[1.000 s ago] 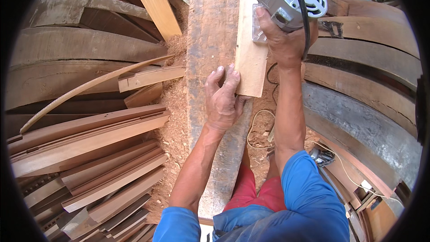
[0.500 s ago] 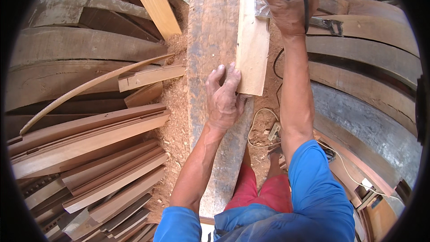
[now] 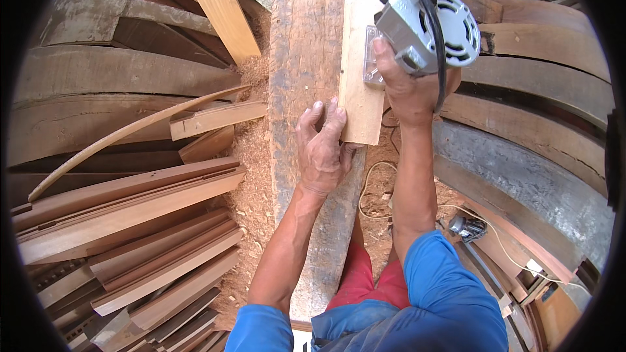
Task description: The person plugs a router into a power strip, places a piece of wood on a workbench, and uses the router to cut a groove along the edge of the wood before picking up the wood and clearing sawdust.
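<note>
A pale wooden board [image 3: 360, 114] lies lengthwise on a thick, worn plank [image 3: 297, 45] with its right side along the plank's right edge. My left hand [image 3: 321, 156] grips the board's near left corner, fingertips on its left edge and thumb by its near end. My right hand [image 3: 412, 94] is wrapped around a grey trim router [image 3: 424, 29]. The router's clear plastic base [image 3: 372, 58] rests over the board's right edge, and its bit is hidden. From the router's top a black power cord [image 3: 435, 16] loops down past my right wrist.
Stacked planks [image 3: 130, 202] fill the left side, with a thin curved strip [image 3: 124, 135] across them. Large curved timbers [image 3: 541, 107] line the right. Sawdust [image 3: 251, 176] covers the ground beside the plank. A pale cable [image 3: 368, 186] and a second power tool [image 3: 467, 227] lie at the right.
My right hand has drawn the router toward me along the board's right edge, and more of its body shows. My left hand has stayed at the near corner.
</note>
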### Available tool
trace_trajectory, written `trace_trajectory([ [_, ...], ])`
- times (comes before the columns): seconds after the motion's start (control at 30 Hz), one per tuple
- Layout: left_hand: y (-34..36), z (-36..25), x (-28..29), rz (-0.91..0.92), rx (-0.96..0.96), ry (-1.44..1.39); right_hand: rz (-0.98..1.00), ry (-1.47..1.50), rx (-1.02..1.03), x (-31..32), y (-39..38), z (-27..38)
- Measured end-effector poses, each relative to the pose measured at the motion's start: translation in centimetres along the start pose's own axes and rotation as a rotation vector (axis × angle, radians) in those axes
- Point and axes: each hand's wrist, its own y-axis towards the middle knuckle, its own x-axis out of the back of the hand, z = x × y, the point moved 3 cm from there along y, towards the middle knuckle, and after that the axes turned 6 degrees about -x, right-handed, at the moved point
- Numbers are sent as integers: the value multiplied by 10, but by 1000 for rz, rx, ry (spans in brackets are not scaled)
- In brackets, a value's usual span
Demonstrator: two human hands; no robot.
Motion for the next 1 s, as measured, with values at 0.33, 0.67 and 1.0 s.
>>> trace_trajectory([
  [0.33, 4, -2, 1, -26, 34, -16, 23, -103, 184, -17, 46, -27],
  [0.67, 3, -1, -2, -39, 22, -8, 43, 269, 102, -42, 86, -25],
  [1.0, -2, 0, -4, -46, 0, 2, 171, -27, 145, -17, 81, -19],
])
